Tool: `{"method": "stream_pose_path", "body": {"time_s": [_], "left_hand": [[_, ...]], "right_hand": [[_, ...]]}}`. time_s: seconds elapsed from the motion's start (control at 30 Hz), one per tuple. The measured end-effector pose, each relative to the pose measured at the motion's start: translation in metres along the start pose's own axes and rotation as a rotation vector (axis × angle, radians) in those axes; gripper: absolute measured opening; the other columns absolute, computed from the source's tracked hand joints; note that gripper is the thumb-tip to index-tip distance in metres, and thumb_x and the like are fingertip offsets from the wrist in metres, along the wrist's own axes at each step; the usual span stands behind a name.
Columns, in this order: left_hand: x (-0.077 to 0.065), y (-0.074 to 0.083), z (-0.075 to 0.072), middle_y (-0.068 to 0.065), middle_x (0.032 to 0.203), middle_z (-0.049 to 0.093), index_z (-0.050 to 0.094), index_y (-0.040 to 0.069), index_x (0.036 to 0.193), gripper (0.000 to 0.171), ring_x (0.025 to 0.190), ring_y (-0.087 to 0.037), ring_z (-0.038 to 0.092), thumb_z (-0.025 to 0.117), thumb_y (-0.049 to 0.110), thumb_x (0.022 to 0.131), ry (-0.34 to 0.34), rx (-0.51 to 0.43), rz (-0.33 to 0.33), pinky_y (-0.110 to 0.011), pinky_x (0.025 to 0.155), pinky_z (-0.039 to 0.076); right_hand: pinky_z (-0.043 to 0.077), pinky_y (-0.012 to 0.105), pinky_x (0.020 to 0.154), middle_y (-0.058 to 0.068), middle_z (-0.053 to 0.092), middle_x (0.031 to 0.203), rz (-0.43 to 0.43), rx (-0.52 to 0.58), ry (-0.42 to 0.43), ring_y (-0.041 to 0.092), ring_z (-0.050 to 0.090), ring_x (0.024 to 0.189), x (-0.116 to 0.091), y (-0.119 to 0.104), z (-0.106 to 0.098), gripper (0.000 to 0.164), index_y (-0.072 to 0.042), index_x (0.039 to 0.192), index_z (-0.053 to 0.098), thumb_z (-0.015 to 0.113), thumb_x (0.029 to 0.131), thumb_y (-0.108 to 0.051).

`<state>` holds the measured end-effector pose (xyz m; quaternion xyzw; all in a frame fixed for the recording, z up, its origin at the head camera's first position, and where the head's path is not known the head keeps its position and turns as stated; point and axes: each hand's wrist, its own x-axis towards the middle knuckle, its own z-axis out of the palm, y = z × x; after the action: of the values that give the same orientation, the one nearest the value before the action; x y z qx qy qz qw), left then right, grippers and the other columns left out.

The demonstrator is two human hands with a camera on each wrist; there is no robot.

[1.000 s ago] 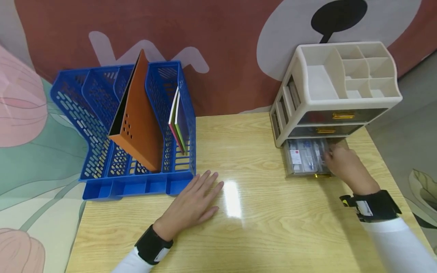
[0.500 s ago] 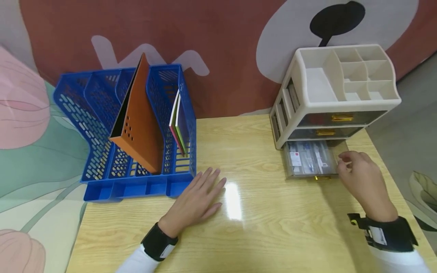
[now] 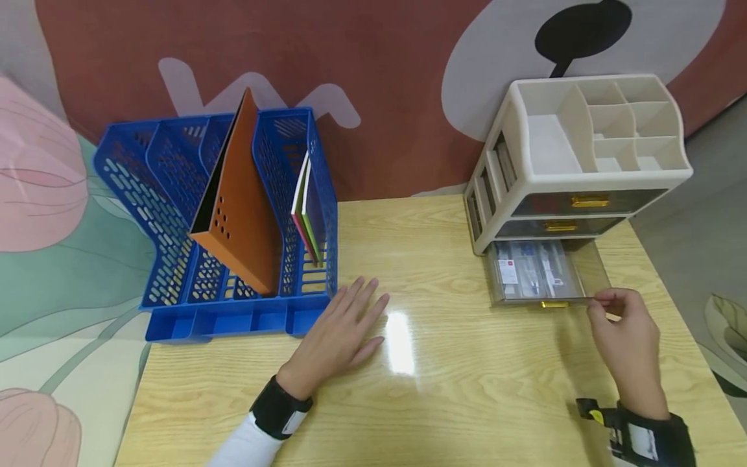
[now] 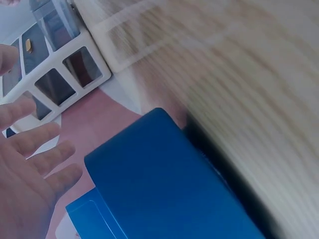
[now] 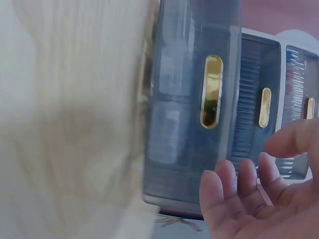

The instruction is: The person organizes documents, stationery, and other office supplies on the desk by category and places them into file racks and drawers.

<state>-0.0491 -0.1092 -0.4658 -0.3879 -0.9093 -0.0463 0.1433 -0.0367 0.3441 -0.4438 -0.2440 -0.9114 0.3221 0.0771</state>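
Observation:
My right hand, fingers loosely bent, has its fingertips at the front right corner of the pulled-out bottom drawer. This clear drawer holds small packets with white labels on its left side. In the right wrist view its front carries a gold handle, and the bent fingers overlap the lower part of the front. Palm down on the wooden table, my left hand lies with spread fingers beside the front right corner of the blue desk file rack. Nothing is held in it.
Above the drawer rises the cream drawer organizer, with open top compartments and two closed drawers. An orange file box and several thin books stand in the blue rack. A patterned cloth covers the wall behind.
My right hand has come out of the drawer, shifting right and towards me to its front corner. The drawer stays pulled out. My left hand has stayed nearly in place.

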Motion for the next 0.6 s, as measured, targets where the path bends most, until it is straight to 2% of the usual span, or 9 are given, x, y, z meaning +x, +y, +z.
{"method": "stream_pose_path", "body": {"time_s": [0.1,0.13,0.2,0.33,0.4,0.5,0.6], "left_hand": [[0.002,0.001,0.000,-0.022,0.161,0.042,0.045,0.011,0.155,0.069,0.149,-0.041,0.040,0.061,0.045,0.098,0.002,-0.008,-0.007,-0.054,0.122,0.035],[0.003,0.002,0.000,-0.022,0.161,0.042,0.045,0.010,0.155,0.069,0.149,-0.041,0.040,0.061,0.045,0.098,0.004,-0.008,-0.008,-0.054,0.122,0.036],[0.005,0.002,0.000,-0.022,0.160,0.043,0.046,0.010,0.155,0.069,0.149,-0.042,0.040,0.062,0.045,0.097,0.010,-0.008,-0.009,-0.054,0.121,0.037],[0.008,0.003,0.003,-0.021,0.160,0.043,0.046,0.010,0.155,0.070,0.149,-0.041,0.041,0.063,0.046,0.097,0.021,-0.006,-0.017,-0.055,0.119,0.040],[0.009,0.004,0.004,-0.021,0.160,0.043,0.045,0.011,0.156,0.071,0.149,-0.041,0.040,0.063,0.046,0.097,0.024,-0.010,-0.026,-0.055,0.119,0.040],[0.011,0.005,0.007,-0.020,0.161,0.043,0.044,0.011,0.156,0.071,0.150,-0.041,0.040,0.063,0.046,0.097,0.028,-0.024,-0.043,-0.055,0.119,0.040],[0.012,0.007,0.010,-0.020,0.161,0.042,0.044,0.011,0.156,0.071,0.150,-0.040,0.039,0.064,0.046,0.097,0.030,-0.043,-0.058,-0.055,0.119,0.039]], "right_hand": [[0.046,0.009,0.063,-0.005,0.057,0.099,0.097,0.121,-0.045,-0.011,0.049,0.082,-0.004,0.003,0.006,0.016,-0.010,0.113,0.055,0.056,0.101,-0.020],[0.050,0.007,0.065,-0.005,0.055,0.099,0.131,0.212,-0.063,-0.011,0.052,0.082,-0.004,0.004,0.008,0.012,-0.012,0.111,0.053,0.056,0.102,-0.018],[0.056,0.009,0.069,-0.004,0.052,0.101,0.185,0.447,-0.106,-0.006,0.059,0.081,-0.005,0.005,0.012,0.010,-0.013,0.110,0.048,0.054,0.103,-0.012],[0.062,0.021,0.075,0.002,0.054,0.104,0.225,0.966,-0.184,0.007,0.069,0.084,-0.005,0.012,0.019,0.019,-0.009,0.113,0.041,0.055,0.103,-0.001],[0.063,0.027,0.077,0.004,0.059,0.101,0.218,1.151,-0.230,0.012,0.071,0.085,-0.004,0.017,0.022,0.019,-0.005,0.114,0.041,0.055,0.103,0.001],[0.063,0.033,0.083,0.006,0.063,0.103,0.218,1.327,-0.338,0.017,0.074,0.090,-0.004,0.023,0.027,0.013,-0.002,0.112,0.045,0.053,0.104,0.002],[0.061,0.038,0.090,0.008,0.062,0.109,0.247,1.454,-0.465,0.021,0.073,0.097,-0.005,0.026,0.032,0.006,-0.002,0.110,0.049,0.049,0.106,0.002]]}}
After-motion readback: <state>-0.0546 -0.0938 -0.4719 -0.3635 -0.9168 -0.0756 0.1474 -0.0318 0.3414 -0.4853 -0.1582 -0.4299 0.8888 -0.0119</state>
